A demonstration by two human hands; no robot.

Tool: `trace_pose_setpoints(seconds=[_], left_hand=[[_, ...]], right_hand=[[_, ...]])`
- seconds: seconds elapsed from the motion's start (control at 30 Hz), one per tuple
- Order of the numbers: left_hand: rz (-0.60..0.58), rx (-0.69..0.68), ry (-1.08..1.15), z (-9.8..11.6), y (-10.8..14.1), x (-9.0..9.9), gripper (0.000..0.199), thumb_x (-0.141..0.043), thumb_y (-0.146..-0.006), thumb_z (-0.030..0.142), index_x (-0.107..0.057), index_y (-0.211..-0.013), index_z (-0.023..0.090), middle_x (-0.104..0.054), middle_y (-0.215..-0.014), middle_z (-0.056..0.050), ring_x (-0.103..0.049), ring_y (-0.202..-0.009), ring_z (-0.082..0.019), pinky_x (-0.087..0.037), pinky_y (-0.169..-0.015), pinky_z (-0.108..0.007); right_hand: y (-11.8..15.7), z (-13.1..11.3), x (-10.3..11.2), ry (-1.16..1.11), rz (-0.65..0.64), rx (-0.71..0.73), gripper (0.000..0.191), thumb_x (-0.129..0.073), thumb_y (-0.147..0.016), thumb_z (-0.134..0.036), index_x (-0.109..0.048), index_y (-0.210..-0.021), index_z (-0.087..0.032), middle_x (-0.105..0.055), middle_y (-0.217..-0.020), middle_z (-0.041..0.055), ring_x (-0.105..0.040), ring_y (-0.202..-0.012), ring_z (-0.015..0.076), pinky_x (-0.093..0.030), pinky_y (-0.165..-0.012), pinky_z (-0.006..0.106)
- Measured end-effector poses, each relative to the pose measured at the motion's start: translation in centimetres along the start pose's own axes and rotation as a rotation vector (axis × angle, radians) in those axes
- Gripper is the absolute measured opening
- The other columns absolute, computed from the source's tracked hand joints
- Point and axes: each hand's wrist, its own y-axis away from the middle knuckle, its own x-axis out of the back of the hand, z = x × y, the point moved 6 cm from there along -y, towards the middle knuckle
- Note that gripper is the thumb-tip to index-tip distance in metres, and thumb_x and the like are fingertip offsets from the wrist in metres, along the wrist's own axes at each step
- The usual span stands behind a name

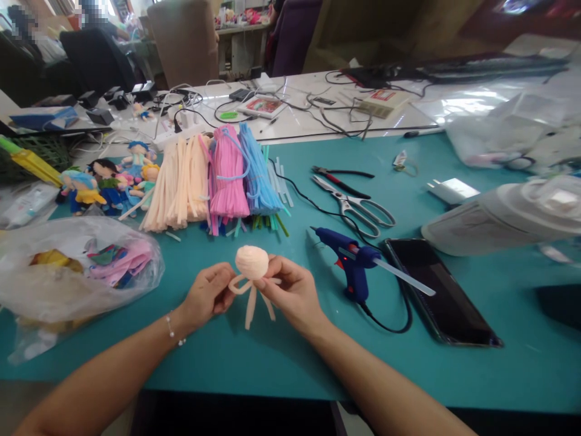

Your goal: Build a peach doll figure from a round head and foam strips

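Between my hands is a small doll figure (pixel 252 262) of cream pipe cleaners, with a round wound head and several thin strands hanging below it. My right hand (pixel 290 289) pinches it just under the head, thumb in front. On the other side, the closed fingers of my left hand (pixel 211 290) grip a bent pipe cleaner (pixel 236 284) that loops out from the figure. Behind the hands lie bundles of cream pipe cleaners (pixel 181 181), pink pipe cleaners (pixel 229 172) and blue pipe cleaners (pixel 261 172). Right of my hands rests a blue glue gun (pixel 349 257) with a glue stick in it.
Scissors (pixel 358 206) and red-handled pliers (pixel 345 178) lie beyond the glue gun. A phone (pixel 442 290), a white bottle (pixel 499 215) and a charger (pixel 454 191) are at right. Finished dolls (pixel 109 181) and a plastic bag (pixel 77 266) sit at left. People are in the background.
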Motion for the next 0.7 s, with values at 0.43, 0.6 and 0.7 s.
trace_pose_setpoints(seconds=[0.43,0.6,0.7], left_hand=[[0.157,-0.718,-0.857,3.9,2.2,-0.4,0.023,-0.049,-0.087,0.035,-0.05,-0.07,0.019,-0.045,-0.056,0.005,-0.039,-0.046,-0.007,-0.032,-0.046,-0.019],[0.169,-0.762,-0.896,4.0,2.3,-0.5,0.023,-0.046,-0.089,0.032,-0.048,-0.069,0.019,-0.044,-0.055,0.006,-0.038,-0.046,-0.007,-0.033,-0.046,-0.018],[0.163,-0.776,-0.895,4.1,2.4,-0.6,0.021,-0.047,-0.089,0.029,-0.048,-0.07,0.019,-0.044,-0.055,0.005,-0.039,-0.046,-0.007,-0.034,-0.047,-0.018]], right_hand=[[0.0,0.0,0.0,-0.021,0.002,0.066,0.025,-0.074,-0.07,-0.03,-0.056,-0.059,-0.017,-0.052,-0.063,-0.0017,-0.045,-0.053,0.0081,-0.035,-0.048,0.019],[0.0,0.1,-0.1,-0.032,-0.004,0.07,0.025,-0.074,-0.069,-0.03,-0.055,-0.059,-0.017,-0.052,-0.064,-0.0016,-0.043,-0.052,0.0078,-0.035,-0.047,0.019],[0.1,0.1,0.0,-0.026,0.002,0.072,0.026,-0.074,-0.069,-0.031,-0.054,-0.059,-0.017,-0.051,-0.063,-0.0018,-0.043,-0.052,0.0076,-0.035,-0.048,0.019]])
